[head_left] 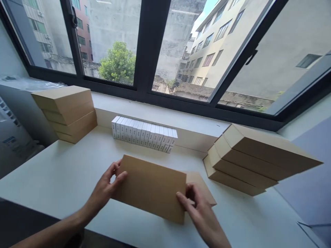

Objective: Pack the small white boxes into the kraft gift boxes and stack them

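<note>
A brown cardboard box (152, 189) is tilted up in front of me, its broad plain face towards me; its depth is hidden. At its left edge, my left hand (112, 181) grips it, thumb on the face and fingers behind. My right hand (195, 205) holds the opposite edge the same way. Behind the right hand, a lighter brown cardboard piece (203, 187) lies partly covered; I cannot tell whether it is joined to the box. Beyond the box, a row of small white boxes (143, 134) stands along the back of the white table (64, 175).
Brown boxes are stacked at the back left (69, 113), and another stack of brown boxes (243, 162) rises on the right. A white sill (155, 110) runs under the dark-framed window (146, 44). Clear plastic (38, 84) lies at the far left.
</note>
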`<state>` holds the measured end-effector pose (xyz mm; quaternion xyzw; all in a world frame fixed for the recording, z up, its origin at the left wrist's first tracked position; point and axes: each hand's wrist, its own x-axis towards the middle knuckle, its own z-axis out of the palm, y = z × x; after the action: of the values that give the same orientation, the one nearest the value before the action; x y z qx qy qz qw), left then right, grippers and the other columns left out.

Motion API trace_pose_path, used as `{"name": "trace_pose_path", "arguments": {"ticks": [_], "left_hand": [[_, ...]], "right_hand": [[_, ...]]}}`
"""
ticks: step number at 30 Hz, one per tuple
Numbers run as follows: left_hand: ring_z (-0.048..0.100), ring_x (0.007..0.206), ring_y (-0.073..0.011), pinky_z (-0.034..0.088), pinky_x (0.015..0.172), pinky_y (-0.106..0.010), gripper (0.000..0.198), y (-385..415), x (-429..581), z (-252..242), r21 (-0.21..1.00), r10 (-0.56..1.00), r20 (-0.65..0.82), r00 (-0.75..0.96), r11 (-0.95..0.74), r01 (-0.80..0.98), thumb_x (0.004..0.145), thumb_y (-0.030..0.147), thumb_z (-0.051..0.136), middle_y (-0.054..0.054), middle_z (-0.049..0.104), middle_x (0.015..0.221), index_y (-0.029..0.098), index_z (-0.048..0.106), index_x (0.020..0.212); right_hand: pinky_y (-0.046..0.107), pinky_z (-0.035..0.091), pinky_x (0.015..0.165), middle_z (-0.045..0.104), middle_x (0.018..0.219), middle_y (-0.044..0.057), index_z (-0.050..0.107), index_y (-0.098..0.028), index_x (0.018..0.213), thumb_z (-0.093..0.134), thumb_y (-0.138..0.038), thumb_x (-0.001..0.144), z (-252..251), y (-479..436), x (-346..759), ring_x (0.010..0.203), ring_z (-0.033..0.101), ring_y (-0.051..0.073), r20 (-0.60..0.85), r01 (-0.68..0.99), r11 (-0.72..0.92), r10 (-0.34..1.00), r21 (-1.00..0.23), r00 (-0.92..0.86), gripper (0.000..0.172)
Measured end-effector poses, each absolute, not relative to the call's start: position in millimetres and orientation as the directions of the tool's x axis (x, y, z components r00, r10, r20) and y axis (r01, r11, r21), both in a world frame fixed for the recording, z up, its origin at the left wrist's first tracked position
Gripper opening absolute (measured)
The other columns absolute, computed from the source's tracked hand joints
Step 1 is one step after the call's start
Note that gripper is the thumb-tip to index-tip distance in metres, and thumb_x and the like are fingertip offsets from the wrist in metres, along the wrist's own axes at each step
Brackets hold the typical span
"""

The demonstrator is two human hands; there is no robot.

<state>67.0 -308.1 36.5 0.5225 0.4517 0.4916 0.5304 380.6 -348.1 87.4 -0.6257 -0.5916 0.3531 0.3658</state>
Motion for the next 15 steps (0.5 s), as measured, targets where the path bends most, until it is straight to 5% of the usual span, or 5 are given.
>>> {"name": "trace_pose_path", "arguments": {"ticks": [6, 10, 15], "left_hand": [[0.061, 0.083, -0.0187, 0.048, 0.069, -0.024, 0.045, -325, -33, 15, 0.982, 0.990, -0.109, 0.093, 0.093, 0.164, 0.080, 0.060, 0.068, -0.001, 0.063, 0.082, 0.020, 0.048, 0.076], [0.063, 0.082, -0.0173, 0.047, 0.066, -0.023, 0.041, -327, -47, 14, 0.964, 0.951, -0.265, 0.156, 0.258, 0.068, 0.080, 0.057, 0.070, -0.002, 0.069, 0.089, 0.020, 0.055, 0.087], [0.064, 0.118, -0.0280, 0.055, 0.091, -0.041, 0.048, -326, -36, 13, 0.954, 0.932, -0.290, 0.217, 0.299, -0.012, 0.094, 0.063, 0.044, -0.014, 0.070, 0.120, 0.020, 0.065, 0.103]], "right_hand": [[0.027, 0.050, 0.042, 0.060, 0.064, -0.005, 0.038, -0.025, 0.087, 0.062, -0.074, 0.076, 38, -327, 300, 0.051, 0.064, 0.018, -0.319, 0.286, -0.245, 0.913, -0.927, -0.252, 0.055], [0.024, 0.045, 0.035, 0.058, 0.053, -0.008, 0.038, -0.025, 0.089, 0.070, -0.062, 0.073, 28, -316, 288, 0.038, 0.059, 0.017, -0.509, 0.162, -0.482, 0.819, -0.861, -0.266, 0.051], [0.030, 0.057, 0.053, 0.071, 0.076, 0.003, 0.055, -0.023, 0.099, 0.059, -0.059, 0.084, 55, -308, 296, 0.066, 0.071, 0.021, -0.520, -0.033, -0.530, 0.841, -0.847, -0.148, 0.040]]}}
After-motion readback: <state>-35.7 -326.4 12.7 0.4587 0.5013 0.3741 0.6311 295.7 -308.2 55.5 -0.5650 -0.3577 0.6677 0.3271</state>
